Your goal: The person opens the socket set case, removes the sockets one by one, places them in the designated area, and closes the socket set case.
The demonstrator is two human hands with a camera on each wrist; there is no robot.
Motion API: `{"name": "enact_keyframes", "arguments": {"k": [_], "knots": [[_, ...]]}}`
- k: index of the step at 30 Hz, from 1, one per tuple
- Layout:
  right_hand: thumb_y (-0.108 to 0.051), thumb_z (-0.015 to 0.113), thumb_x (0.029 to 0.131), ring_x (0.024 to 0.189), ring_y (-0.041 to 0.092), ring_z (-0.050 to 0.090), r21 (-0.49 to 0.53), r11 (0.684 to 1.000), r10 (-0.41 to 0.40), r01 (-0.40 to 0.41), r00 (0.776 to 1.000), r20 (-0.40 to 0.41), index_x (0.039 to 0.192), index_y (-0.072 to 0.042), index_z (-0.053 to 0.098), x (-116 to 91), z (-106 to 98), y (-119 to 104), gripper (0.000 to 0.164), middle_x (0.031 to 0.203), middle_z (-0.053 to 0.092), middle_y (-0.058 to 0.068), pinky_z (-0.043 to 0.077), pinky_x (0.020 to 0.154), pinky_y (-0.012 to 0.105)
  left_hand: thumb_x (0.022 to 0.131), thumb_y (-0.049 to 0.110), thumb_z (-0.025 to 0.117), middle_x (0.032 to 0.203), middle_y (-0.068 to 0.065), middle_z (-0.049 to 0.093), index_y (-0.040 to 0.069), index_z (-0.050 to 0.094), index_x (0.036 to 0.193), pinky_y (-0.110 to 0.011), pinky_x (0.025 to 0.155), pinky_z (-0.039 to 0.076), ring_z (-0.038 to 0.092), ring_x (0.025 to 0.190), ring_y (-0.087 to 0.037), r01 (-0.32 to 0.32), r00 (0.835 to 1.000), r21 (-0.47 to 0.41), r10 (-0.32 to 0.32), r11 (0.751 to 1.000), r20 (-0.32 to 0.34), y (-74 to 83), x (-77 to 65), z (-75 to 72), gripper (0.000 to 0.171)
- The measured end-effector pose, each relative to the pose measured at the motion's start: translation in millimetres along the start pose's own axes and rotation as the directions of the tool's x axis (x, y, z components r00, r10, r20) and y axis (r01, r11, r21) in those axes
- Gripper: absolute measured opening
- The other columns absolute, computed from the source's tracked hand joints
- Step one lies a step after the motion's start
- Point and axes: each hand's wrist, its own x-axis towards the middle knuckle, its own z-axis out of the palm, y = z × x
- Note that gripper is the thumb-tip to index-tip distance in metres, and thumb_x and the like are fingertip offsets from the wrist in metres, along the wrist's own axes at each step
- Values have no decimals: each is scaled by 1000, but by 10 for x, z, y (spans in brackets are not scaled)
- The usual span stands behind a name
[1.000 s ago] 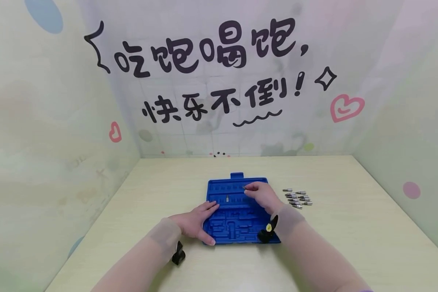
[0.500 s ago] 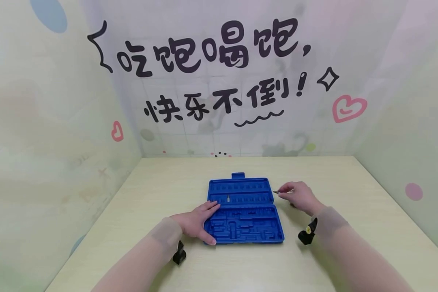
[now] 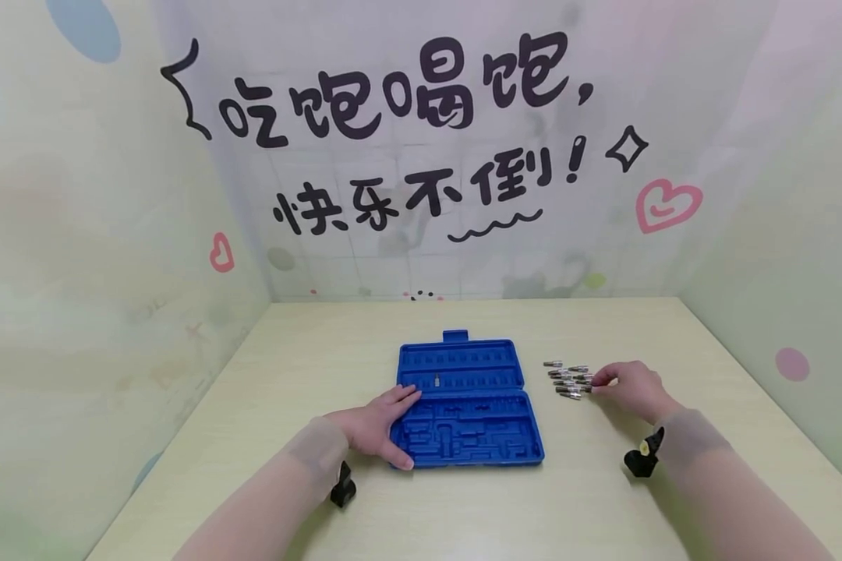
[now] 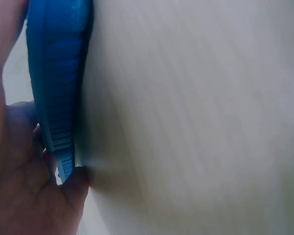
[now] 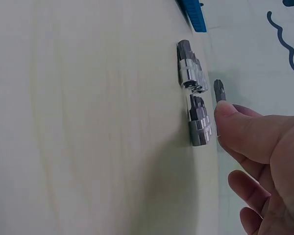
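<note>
My left hand (image 3: 373,428) rests, fingers spread and straight, on the left edge of an open blue plastic case (image 3: 491,458); its thumb lies at the near left corner. In the left wrist view the case's ribbed side (image 4: 56,98) runs alongside the palm. One small bit socket (image 3: 436,381) stands in a slot of the far half. To the right of the case, my right hand (image 3: 631,387) pinches a bit socket (image 5: 219,90) between thumb and forefinger, dark tip outward, its base hidden. Several chrome bit sockets (image 5: 200,132) lie right beside the fingertips in the right wrist view.
The bit sockets (image 3: 567,382) form a loose cluster on the pale wooden table (image 3: 309,351), right of the case. A latch tab (image 3: 455,336) sticks out from the case's far edge. Printed walls (image 3: 421,265) enclose the table at the back and both sides.
My right hand has moved right from over the case's far half to the cluster of bit sockets, a bit socket in its fingertips. The left hand and case stay put.
</note>
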Motion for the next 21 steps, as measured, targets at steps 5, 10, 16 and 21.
{"name": "enact_keyframes", "arguments": {"k": [5,10,16,21], "knots": [[-23,73,85,93,32,60,-34,999,0,1,1000,21,93,-13,73,-17,29,46,13,94,70,2,29,87,61,71,57,78,162,-1,1,22,11,156,-55,112,19,0,147,-26,-1,1000,2,1,1000,-2,0,-10,-3,114],[-22,73,84,86,27,61,-87,996,-20,20,1000,9,91,-14,72,11,82,102,10,88,69,-1,32,83,59,71,58,77,162,0,1,22,11,156,-55,112,19,1,147,-26,-2,1000,10,2,1000,-1,7,-8,0,114],[-22,72,85,88,28,61,-73,997,-2,3,1000,10,91,-12,72,14,111,122,12,86,68,-2,31,82,58,72,55,78,162,-1,2,21,12,156,-55,112,19,1,147,-26,-9,1000,-3,9,1000,-3,17,-5,-9,112],[-23,73,84,87,28,60,-71,997,2,-2,1000,4,94,-11,72,-8,94,98,16,88,68,-1,33,82,58,73,54,78,162,-1,2,21,12,156,-55,112,19,1,147,-26,-9,1000,-4,9,1000,-5,14,-5,-9,112]]}}
